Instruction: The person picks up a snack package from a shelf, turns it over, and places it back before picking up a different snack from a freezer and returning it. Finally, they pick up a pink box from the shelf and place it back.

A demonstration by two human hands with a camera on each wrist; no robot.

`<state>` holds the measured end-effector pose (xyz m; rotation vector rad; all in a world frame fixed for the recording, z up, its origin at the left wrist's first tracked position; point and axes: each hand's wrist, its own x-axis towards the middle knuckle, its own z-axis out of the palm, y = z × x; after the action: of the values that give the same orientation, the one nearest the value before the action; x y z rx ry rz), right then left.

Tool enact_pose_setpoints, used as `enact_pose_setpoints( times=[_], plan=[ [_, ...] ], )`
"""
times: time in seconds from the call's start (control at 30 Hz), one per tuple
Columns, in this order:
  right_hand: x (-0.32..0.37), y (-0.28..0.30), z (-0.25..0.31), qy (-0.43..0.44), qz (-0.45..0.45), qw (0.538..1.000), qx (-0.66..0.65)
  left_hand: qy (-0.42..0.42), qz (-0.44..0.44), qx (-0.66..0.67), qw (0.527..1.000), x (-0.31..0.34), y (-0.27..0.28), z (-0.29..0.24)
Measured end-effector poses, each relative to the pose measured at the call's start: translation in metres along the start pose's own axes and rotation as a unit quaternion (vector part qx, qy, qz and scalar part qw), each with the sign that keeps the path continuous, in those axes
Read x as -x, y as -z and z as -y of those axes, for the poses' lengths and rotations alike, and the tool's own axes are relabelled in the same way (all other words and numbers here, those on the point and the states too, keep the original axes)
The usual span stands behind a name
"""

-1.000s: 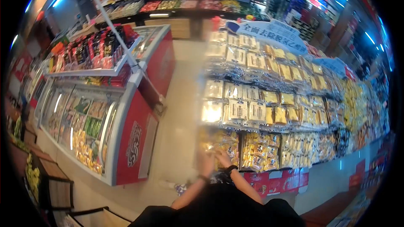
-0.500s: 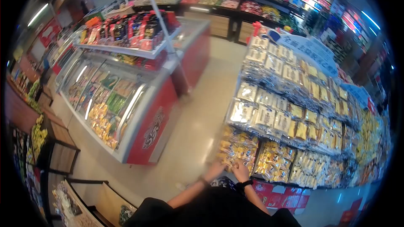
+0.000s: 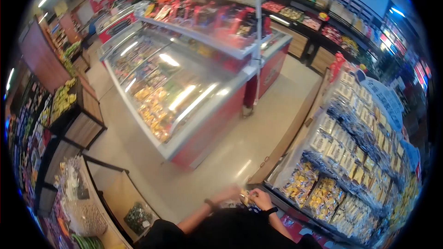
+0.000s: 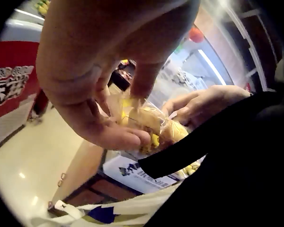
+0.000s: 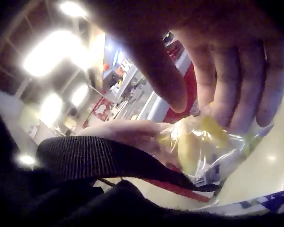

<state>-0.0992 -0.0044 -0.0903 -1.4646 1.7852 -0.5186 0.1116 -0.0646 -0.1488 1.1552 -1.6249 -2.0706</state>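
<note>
A clear snack packet (image 4: 143,122) with yellow pieces inside sits between both hands, close to my body. My left hand (image 4: 139,113) pinches it between thumb and fingers. My right hand (image 5: 203,113) grips the same packet (image 5: 203,144) from the other side, its fingers curled over the top. In the head view the two hands (image 3: 226,193) (image 3: 261,199) meet at the packet (image 3: 244,198), low in the frame, just left of the shelf's bottom corner. A black strap (image 5: 99,156) crosses in front of the wrist cameras.
Tiered shelves (image 3: 360,157) of yellow packets stand at the right. A red chest freezer (image 3: 184,97) with glass lids fills the middle, across a tiled aisle (image 3: 230,157). Wooden produce bins (image 3: 78,124) line the left. A white and blue bag (image 4: 99,213) hangs below the hands.
Both hands have come away from the low shelf's yellow packets and now hold one packet near the body. The head view has swung left, toward the freezer.
</note>
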Motion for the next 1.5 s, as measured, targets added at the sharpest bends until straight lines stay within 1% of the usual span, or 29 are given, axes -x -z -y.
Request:
enact_pose_setpoints(
  times=[0.03, 0.13, 0.17, 0.2, 0.27, 0.3, 0.4, 0.43, 0.47, 0.53, 0.57, 0.63, 0.73, 0.77, 0.8, 0.87, 0.9, 1.0, 1.03, 1.07, 1.13, 1.17, 1.27, 1.37, 1.47, 1.5],
  plan=[
    [-0.007, -0.009, 0.017, 0.018, 0.030, 0.999, -0.012, 0.048, 0.008, 0.017, 0.999, 0.013, 0.020, 0.004],
    [-0.033, -0.056, 0.047, 0.055, 0.095, 0.994, -0.016, -0.001, -0.089, 0.103, 0.991, 0.075, 0.061, -0.006],
    [-0.038, -0.066, 0.066, 0.048, 0.120, 0.992, 0.002, 0.006, -0.125, 0.105, 0.987, 0.097, 0.070, -0.015],
    [-0.041, -0.078, 0.083, 0.060, 0.142, 0.988, -0.024, 0.012, -0.162, 0.108, 0.981, 0.118, 0.079, -0.024],
    [-0.051, -0.100, 0.114, 0.082, 0.180, 0.977, -0.082, 0.024, -0.217, 0.248, 0.944, 0.156, 0.098, -0.041],
    [-0.055, -0.112, 0.126, 0.069, 0.209, 0.970, -0.102, -0.013, -0.258, 0.282, 0.924, 0.168, 0.104, -0.028],
    [-0.071, -0.145, 0.162, 0.142, 0.242, 0.958, -0.061, -0.010, -0.363, 0.284, 0.887, 0.190, 0.122, 0.014],
    [-0.077, -0.156, 0.173, 0.122, 0.261, 0.956, -0.061, -0.008, -0.385, 0.274, 0.881, 0.200, 0.128, 0.024],
    [-0.087, -0.167, 0.183, 0.114, 0.287, 0.951, -0.027, -0.017, -0.390, 0.283, 0.876, 0.211, 0.132, 0.020],
    [-0.097, -0.171, 0.215, 0.103, 0.334, 0.935, -0.064, -0.050, -0.402, 0.299, 0.864, 0.220, 0.153, -0.005],
    [-0.103, -0.174, 0.230, 0.101, 0.338, 0.935, -0.045, -0.069, -0.424, 0.291, 0.855, 0.223, 0.162, 0.000],
    [-0.122, -0.181, 0.256, 0.103, 0.338, 0.935, -0.005, -0.046, -0.441, 0.292, 0.848, 0.219, 0.188, 0.022],
    [-0.149, -0.202, 0.272, 0.113, 0.331, 0.936, -0.049, -0.017, -0.452, 0.296, 0.841, 0.217, 0.228, 0.030],
    [-0.159, -0.210, 0.277, 0.155, 0.310, 0.937, -0.045, -0.010, -0.452, 0.293, 0.843, 0.216, 0.247, 0.029],
    [-0.170, -0.228, 0.283, 0.144, 0.301, 0.941, -0.058, 0.001, -0.446, 0.268, 0.854, 0.220, 0.276, 0.027],
    [-0.196, -0.245, 0.281, 0.137, 0.291, 0.945, -0.048, -0.002, -0.444, 0.242, 0.863, 0.207, 0.303, 0.021],
    [-0.203, -0.255, 0.280, 0.141, 0.270, 0.952, -0.012, -0.007, -0.438, 0.228, 0.869, 0.204, 0.313, 0.016],
    [-0.232, -0.276, 0.286, 0.115, 0.269, 0.954, -0.061, -0.027, -0.427, 0.186, 0.884, 0.189, 0.354, -0.009],
    [-0.241, -0.284, 0.288, 0.111, 0.272, 0.949, -0.110, -0.031, -0.424, 0.170, 0.889, 0.183, 0.370, -0.012],
    [-0.247, -0.279, 0.301, 0.109, 0.273, 0.949, -0.117, -0.031, -0.418, 0.154, 0.895, 0.181, 0.381, -0.013],
    [-0.252, -0.251, 0.338, 0.098, 0.272, 0.948, -0.132, -0.030, -0.410, 0.131, 0.902, 0.169, 0.406, -0.005],
    [-0.260, -0.266, 0.328, 0.165, 0.217, 0.959, -0.073, -0.035, -0.403, 0.118, 0.907, 0.162, 0.418, -0.005],
    [-0.270, -0.267, 0.342, 0.148, 0.149, 0.977, -0.038, 0.008, -0.378, 0.094, 0.921, 0.141, 0.451, -0.018],
    [-0.270, -0.275, 0.353, 0.099, 0.048, 0.981, -0.160, 0.020, -0.315, 0.061, 0.947, 0.125, 0.486, -0.019],
    [-0.280, -0.292, 0.356, 0.027, 0.066, 0.993, -0.095, -0.069, -0.309, 0.082, 0.945, 0.101, 0.505, -0.036],
    [-0.277, -0.292, 0.366, 0.018, 0.053, 0.993, -0.101, -0.075, -0.298, 0.051, 0.950, 0.096, 0.516, -0.032]
  ],
)
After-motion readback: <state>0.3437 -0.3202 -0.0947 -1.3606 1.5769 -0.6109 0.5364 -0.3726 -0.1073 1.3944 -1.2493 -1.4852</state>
